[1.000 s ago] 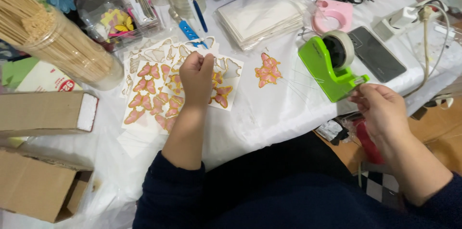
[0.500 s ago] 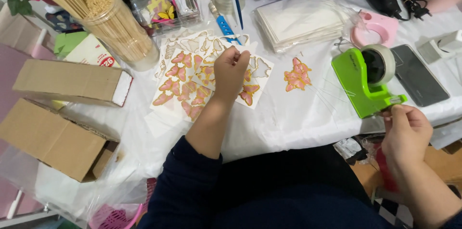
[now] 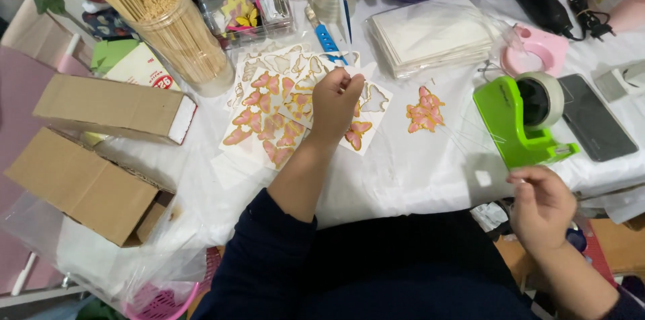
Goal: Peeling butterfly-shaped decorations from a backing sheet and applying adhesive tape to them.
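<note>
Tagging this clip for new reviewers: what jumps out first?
The bright green tape dispenser stands at the right, above the right hand. In the middle, the left hand rests on sheets of pink butterfly stickers. At upper left stands a clear jar of wooden sticks.

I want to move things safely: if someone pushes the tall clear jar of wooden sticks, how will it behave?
The jar of wooden sticks is tall, narrow and leaning in this view, so it may tip. Its clear wall looks smooth, perhaps slippery. The sticks rise loosely above the rim, so they would probably spill.

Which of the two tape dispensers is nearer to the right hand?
The green dispenser, just above the right hand. The pink dispenser lies farther back, beside the white sheets.
</note>
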